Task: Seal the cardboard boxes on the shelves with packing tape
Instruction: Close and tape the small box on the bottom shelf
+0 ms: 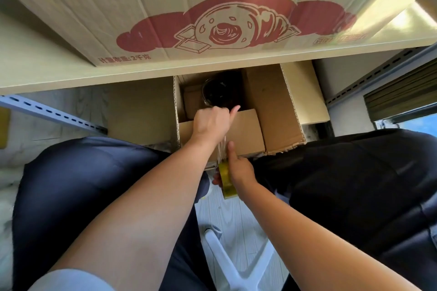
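While flaps gape, plain brown box (238, 130) w/ clear tape (227, 178).

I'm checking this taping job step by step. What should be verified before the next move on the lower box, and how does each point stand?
1. Left hand holds the tape strip's free end at the near flap's far edge: ok.
2. Right hand grips the tape roll: ok.
3. Strip taut between the hands: ok.
4. Lower box flaps closed: not ok, dark contents show.
5. Tape end stuck down: cannot tell.
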`<state>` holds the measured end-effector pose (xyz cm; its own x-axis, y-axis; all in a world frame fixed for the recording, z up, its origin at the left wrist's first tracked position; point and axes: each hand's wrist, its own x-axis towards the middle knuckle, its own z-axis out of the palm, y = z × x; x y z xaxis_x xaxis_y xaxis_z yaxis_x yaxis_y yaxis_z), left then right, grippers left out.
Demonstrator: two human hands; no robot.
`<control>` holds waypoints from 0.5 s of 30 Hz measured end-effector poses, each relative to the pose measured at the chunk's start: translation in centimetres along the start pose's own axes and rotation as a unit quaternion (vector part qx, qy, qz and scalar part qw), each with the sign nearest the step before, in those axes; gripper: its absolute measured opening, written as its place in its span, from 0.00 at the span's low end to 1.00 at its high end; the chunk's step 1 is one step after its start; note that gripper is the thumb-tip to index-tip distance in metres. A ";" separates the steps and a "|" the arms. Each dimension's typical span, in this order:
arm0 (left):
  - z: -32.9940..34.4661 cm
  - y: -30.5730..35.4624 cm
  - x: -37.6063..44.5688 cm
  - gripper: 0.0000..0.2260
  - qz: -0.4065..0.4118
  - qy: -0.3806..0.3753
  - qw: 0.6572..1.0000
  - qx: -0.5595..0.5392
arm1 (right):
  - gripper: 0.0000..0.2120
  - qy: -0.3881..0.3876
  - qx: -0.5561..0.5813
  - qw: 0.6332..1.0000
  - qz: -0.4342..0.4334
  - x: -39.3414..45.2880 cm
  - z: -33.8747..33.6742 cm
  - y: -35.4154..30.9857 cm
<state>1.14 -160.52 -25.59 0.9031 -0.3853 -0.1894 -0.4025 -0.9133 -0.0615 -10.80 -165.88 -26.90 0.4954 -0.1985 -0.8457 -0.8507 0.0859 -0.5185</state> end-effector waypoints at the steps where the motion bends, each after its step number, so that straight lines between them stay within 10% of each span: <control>1: 0.0 0.0 0.1 0.29 0.000 -0.003 1.000 -0.004 | 0.40 -0.011 -0.001 1.000 0.004 -0.1 -0.1 -0.1; 15: 1.2 -0.4 1.7 0.32 0.007 -0.083 0.992 -0.098 | 0.20 -0.102 0.077 0.991 0.029 -0.8 -0.9 -0.6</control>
<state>2.65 -160.68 -27.02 0.8543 -0.3854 -0.3486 -0.3633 -0.9226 0.1298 -10.80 -166.70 -25.81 0.4849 0.0108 -0.8745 -0.8498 0.2422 -0.4682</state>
